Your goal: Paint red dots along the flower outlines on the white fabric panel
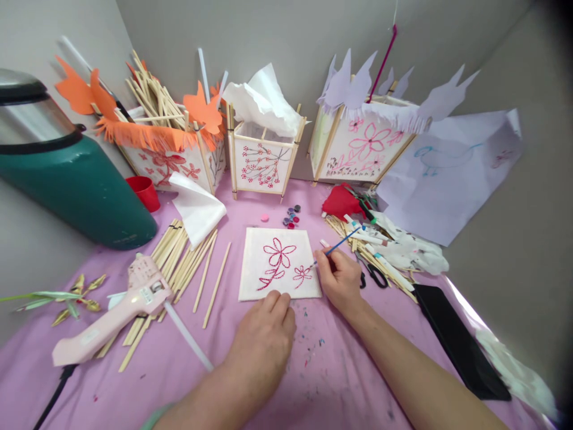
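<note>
My right hand [340, 278] is closed around a thin paintbrush [342, 240] with a blue handle, its tip touching or just above the small pink flower on a white square panel [250, 251]. That panel lies flat and carries a larger dark pink flower with a leafy stem. My left hand [268, 331] presses on the panel's lower edge with its fingers curled and close together; its thumb is hidden. Just behind the panel sit several small paint pots [290, 220] and a pink lid [265, 217].
At left are a pink glue gun [116, 310], wooden sticks [190, 263], a red cup [144, 192] and a green bottle [76, 185]. Decorated lanterns [264, 164] stand behind. At right lie scissors [373, 273], more sticks [400, 280], a red cloth [342, 202] and a black phone-like slab [461, 340].
</note>
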{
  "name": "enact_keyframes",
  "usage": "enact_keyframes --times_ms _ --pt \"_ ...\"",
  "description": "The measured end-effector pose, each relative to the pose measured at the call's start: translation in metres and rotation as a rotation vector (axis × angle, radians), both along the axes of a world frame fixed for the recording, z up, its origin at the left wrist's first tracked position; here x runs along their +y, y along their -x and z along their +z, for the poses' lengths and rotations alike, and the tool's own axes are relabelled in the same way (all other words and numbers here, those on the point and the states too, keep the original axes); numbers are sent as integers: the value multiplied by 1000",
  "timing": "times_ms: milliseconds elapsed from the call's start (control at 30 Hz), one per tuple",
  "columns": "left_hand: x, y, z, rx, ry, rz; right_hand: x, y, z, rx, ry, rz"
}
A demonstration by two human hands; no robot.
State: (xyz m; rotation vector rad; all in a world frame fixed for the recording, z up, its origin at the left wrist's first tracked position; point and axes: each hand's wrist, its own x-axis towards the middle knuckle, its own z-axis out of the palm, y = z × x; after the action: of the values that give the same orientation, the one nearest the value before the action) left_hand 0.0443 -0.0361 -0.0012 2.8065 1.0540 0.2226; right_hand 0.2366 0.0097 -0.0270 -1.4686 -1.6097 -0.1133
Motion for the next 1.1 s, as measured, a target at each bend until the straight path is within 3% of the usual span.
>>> enact_keyframes --times_ms 500,1100 --pt "1 -1 -1 42 41 4 -3 -1 4 -106 -7 33" --pt "2 -1 4 72 79 5 -2 6 3 -83 -53 81"
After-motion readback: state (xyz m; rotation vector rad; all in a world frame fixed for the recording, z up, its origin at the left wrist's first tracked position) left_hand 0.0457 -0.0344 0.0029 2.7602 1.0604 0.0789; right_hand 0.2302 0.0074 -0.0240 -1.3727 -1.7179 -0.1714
